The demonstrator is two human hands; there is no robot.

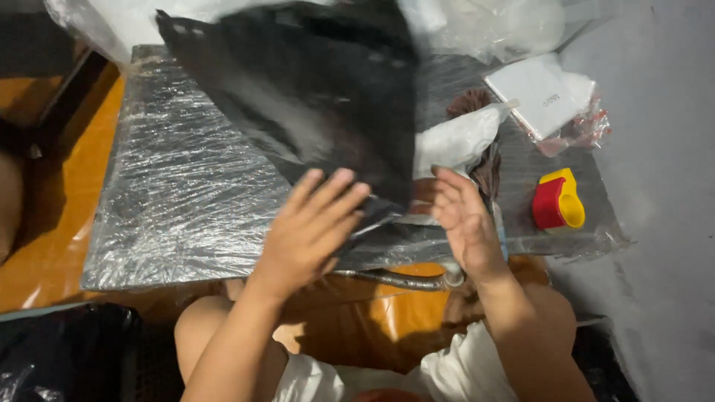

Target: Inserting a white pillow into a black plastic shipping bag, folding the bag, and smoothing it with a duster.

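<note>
A black bag (67, 350) is seen at the near left, beside an orange floor (59, 246). A table (186, 201) wrapped in clear film fills the middle. Above it a black sheet (320, 97) (blurred) is raised, its near edge touched by the spread fingers of the left hand (309, 231). The right hand (465, 219) is held open just right of the sheet, apart from the left. Farther right lie a white box (540, 93) and a red-and-yellow tool (558, 199).
</note>
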